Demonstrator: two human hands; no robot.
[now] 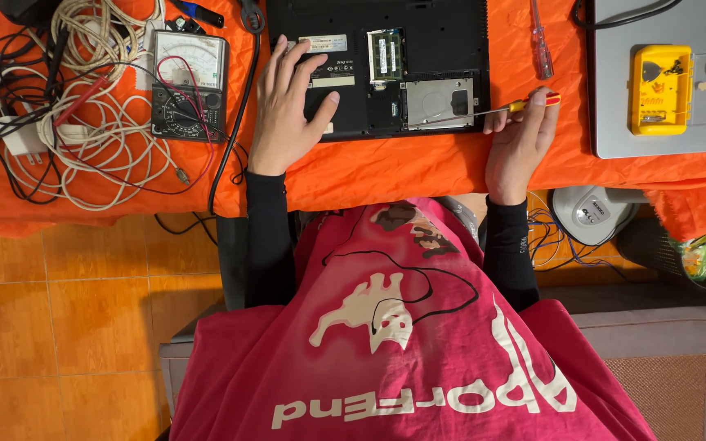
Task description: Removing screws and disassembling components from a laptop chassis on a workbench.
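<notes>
Multimeter (189, 85) left of laptop (377, 65); yellow case (659, 88) on grey laptop (672, 139), right

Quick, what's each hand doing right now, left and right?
Left hand: open, fingers spread, resting flat on the upturned laptop.
Right hand: closed around a screwdriver, its shaft pointing toward the laptop.

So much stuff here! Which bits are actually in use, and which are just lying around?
In use:
left hand resting on the opened laptop
right hand holding a small screwdriver

Lying about:
multimeter
tangled cables
spare screwdriver
yellow case
</notes>
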